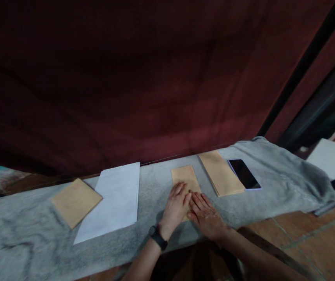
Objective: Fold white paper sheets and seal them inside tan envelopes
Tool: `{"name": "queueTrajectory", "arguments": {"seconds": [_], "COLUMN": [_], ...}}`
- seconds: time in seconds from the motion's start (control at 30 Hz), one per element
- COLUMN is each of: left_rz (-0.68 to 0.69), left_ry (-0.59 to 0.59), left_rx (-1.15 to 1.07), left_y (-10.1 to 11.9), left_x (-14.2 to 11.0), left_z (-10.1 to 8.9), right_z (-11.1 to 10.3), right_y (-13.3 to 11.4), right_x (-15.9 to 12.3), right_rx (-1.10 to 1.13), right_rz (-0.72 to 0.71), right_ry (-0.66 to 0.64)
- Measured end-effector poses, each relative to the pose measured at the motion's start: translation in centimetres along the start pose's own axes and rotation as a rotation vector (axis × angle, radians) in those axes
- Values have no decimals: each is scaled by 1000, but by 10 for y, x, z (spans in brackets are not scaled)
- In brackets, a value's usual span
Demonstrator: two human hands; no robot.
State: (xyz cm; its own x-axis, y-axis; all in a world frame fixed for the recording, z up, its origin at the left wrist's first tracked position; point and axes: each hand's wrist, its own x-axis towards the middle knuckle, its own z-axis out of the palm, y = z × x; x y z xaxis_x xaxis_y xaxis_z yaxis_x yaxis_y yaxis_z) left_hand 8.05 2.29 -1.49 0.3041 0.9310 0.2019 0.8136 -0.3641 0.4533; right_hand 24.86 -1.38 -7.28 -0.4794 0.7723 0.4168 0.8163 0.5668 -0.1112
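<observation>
A small brown paper envelope (186,174) lies on the grey cloth between my hands and the back edge. Flat on its lower part rests my left hand (175,205), fingers stretched forward, a dark watch on the wrist. My right hand (206,216) presses beside it on the envelope's right side, fingers out and thumb near the left hand. Both hands cover much of the envelope's near half. To the right is a stack of longer brown envelopes (221,173). On the left, another brown envelope (76,203) partly overlaps a stack of white paper sheets (113,203).
A phone with a dark screen (245,173) touches the long envelopes' right side. The grey cloth (152,183) covers a narrow bench or table. Behind it hangs a dark red curtain (161,97), with a black pole (298,74) at right. Tiled floor (313,234) shows at the lower right.
</observation>
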Motion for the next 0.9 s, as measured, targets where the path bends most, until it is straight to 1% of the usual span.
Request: {"name": "queueTrajectory", "arguments": {"seconds": [0.07,0.17,0.27,0.37,0.53,0.7,0.9], "left_rz": [42,52,49,29,-9,-6,-127], "left_ry": [-69,-157,-186,-193,-199,-146,-89], "left_rx": [56,125,170,192,176,169,244], "left_y": [2,2,2,2,2,0,-15], "left_x": [14,30,41,48,53,50,39], "left_z": [9,20,28,33,38,38,31], "right_z": [4,9,10,9,6,3,-8], "right_y": [-1,-1,-1,-1,-1,-1,-2], "right_x": [-1,0,1,2,3,1,-3], "right_rx": [10,14,14,15,55,77,49], "right_rz": [8,20,20,18,19,18,30], "right_ry": [22,52,86,91,31,36,44]}}
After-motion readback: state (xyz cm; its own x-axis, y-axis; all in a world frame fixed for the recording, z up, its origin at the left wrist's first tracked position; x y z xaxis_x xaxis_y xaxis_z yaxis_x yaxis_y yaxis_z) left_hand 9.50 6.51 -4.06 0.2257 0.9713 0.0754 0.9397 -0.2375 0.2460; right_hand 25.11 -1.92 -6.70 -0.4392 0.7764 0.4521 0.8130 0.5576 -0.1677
